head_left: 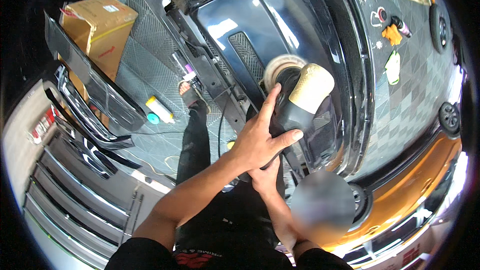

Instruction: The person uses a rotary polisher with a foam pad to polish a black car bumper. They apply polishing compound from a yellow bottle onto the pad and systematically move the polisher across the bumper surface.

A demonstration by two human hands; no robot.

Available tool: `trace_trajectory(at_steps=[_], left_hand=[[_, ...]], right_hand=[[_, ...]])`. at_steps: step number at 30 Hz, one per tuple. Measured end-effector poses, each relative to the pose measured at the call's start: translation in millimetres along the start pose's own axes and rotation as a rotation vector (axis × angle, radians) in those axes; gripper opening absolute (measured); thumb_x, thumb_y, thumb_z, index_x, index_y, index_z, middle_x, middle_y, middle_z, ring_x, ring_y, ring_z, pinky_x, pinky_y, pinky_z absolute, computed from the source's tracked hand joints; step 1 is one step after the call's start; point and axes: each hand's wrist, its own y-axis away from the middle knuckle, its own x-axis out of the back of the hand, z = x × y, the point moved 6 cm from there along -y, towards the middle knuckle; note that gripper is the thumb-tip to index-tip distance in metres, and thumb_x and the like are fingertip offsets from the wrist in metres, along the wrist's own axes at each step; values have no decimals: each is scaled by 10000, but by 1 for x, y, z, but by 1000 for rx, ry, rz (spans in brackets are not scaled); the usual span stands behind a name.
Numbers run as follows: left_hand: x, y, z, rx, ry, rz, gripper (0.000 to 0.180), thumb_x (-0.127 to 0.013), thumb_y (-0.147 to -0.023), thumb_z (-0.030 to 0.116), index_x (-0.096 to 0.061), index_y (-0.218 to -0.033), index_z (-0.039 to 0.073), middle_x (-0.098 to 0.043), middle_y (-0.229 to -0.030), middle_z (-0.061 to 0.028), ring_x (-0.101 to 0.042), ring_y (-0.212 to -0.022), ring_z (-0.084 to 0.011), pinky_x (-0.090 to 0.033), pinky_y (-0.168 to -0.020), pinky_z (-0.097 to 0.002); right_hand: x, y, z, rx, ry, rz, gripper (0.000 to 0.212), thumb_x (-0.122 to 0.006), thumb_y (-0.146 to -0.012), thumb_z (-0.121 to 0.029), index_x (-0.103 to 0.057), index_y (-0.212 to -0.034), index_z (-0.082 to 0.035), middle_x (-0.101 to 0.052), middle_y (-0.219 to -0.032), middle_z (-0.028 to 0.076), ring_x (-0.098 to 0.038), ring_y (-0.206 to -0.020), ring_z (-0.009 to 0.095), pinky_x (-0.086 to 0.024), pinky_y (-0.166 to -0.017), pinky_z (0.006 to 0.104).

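A polisher with a black body, a cream-yellow end and a round pad is held in both my hands. The pad lies against a glossy dark car body panel, which looks like a bumper. My left hand closes over the polisher's body, index finger along its side and thumb across the top. Lower down, my right hand wraps the rear handle, its fingers partly hidden under my left hand. Between the hands and the pad, part of the panel is covered by the tool.
At left are a cardboard box, black trim pieces and a yellow-white bottle. A clear spray bottle stands by my foot. Cloths and a dark bottle lie right. An orange car stands at lower right.
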Motion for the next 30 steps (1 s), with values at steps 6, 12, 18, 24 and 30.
trace_trajectory(at_steps=[6,12,18,24,30], left_hand=[[33,-6,-4,-131,17,9,1154,-752,-927,563,-43,-1687,64,-503,-1465,-414,-551,-1337,-553,-454,-1119,-511],[52,-20,2,-270,161,96,1133,-715,-950,589,-28,-1687,71,-546,-1415,-412,-595,-1290,-538,-473,-1097,-499],[55,-36,11,-306,187,170,1119,-707,-961,582,-37,-1683,51,-600,-1376,-373,-614,-1294,-494,-449,-1122,-464],[38,-36,18,-305,185,149,1108,-718,-960,559,-56,-1684,45,-595,-1395,-362,-623,-1294,-471,-463,-1110,-443],[18,-33,18,-166,359,-12,1086,-718,-961,559,-77,-1697,83,-471,-1539,-357,-459,-1470,-436,-364,-1214,-456]], right_hand=[[-15,-15,-15,-5,77,-72,622,-856,-778,-178,-549,-1289,0,-677,-1134,61,-653,-1004,164,-535,-887,337],[-17,-31,-29,-45,135,-157,606,-842,-802,-157,-547,-1310,-8,-670,-1146,66,-652,-1011,169,-533,-889,336],[-14,-38,-50,18,51,-99,752,-741,-945,-483,-487,-1446,19,-594,-1296,113,-574,-1179,203,-462,-1016,373],[13,-29,-38,29,136,31,766,-607,-1004,-637,-513,-1410,5,-653,-1263,124,-657,-1121,222,-525,-970,367],[41,-17,-13,-66,-12,159,785,-598,-999,-659,-516,-1422,-2,-651,-1316,140,-667,-1168,254,-543,-1011,407]])
